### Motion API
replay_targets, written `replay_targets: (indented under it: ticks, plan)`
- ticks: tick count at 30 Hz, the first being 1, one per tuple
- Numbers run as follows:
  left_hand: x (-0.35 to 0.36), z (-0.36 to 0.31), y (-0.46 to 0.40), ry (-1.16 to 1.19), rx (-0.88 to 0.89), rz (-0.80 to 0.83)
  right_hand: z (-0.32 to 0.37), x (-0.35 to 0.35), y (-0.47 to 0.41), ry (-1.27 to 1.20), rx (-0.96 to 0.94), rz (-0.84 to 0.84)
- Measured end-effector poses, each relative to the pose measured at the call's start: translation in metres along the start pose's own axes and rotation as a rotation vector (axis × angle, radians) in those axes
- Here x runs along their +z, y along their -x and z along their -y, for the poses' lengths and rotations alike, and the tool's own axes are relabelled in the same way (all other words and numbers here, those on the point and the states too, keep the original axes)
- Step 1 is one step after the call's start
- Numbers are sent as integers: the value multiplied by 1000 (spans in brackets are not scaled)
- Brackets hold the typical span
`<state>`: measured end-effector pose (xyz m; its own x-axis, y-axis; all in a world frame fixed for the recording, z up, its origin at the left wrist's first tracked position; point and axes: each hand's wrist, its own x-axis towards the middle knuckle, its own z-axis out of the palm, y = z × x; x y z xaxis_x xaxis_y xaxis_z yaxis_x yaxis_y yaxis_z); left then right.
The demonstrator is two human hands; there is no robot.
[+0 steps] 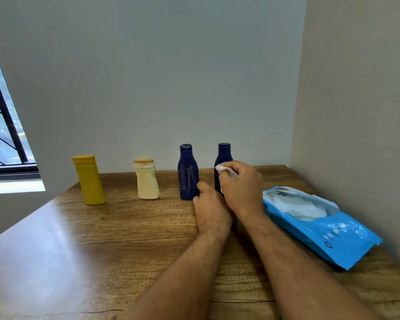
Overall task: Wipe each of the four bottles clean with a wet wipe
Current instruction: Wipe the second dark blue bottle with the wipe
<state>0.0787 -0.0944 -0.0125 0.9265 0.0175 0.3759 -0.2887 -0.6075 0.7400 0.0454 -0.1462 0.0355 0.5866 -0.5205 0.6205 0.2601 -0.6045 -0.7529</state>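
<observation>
Four bottles stand in a row at the far side of the wooden table (79, 239): a yellow bottle (89, 180), a cream bottle (147, 179), a dark blue bottle with pale scribbles (188, 173), and a second dark blue bottle (222, 158) at the right. My right hand (240, 185) grips a bunched white wet wipe (222, 169) and presses it on the front of the right blue bottle. My left hand (211, 209) holds that bottle low down, its fingers hidden behind my right hand. The bottle's lower half is covered by both hands.
An open blue pack of wet wipes (321, 227) lies on the table at the right, close to the side wall. A window (2, 125) is at the far left. The back wall stands just behind the bottles.
</observation>
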Motion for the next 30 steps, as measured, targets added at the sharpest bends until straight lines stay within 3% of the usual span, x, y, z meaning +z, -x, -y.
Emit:
replay_targets:
  ticks: [5, 8, 11, 30]
  plan:
    - [-18, 4, 3, 146, -93, -157, -2, 2, 1, -15, 6, 39]
    - [-31, 5, 2, 125, -135, -330, -1, 2, 0, -17, 9, 26]
    - [-33, 6, -4, 112, -173, -395, -2, 4, 1, -2, 3, 52]
    - [-13, 15, -48, 239, -188, -312, -3, 11, 1, 29, -56, 101]
